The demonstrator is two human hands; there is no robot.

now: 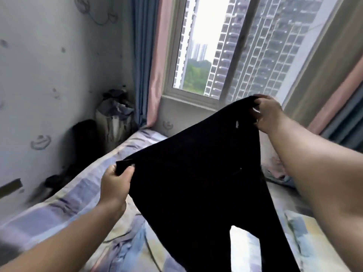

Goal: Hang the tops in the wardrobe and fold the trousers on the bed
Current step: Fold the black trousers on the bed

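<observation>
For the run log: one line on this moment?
black trousers held up above bed | left hand, right hand grip waistband corners | legs hanging | fold not begun

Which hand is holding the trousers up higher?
The right hand, up by the window. The left hand grips the trousers lower, over the bed.

- I see black matt cloth trousers [196, 173], smooth and dense, showing almost no sheen.
- Under the trousers lies the bed [64, 195], its pastel patchwork cotton-like sheet soft and creased.
- Beyond the bed, blue and pink fabric curtains [149, 61] hang in matt folds.
- Left of the bed, pale wallpaper [49, 65] looks flat and scuffed.
- Behind the trousers, I see the window's glossy glass [206, 46] in a smooth pale frame.
</observation>
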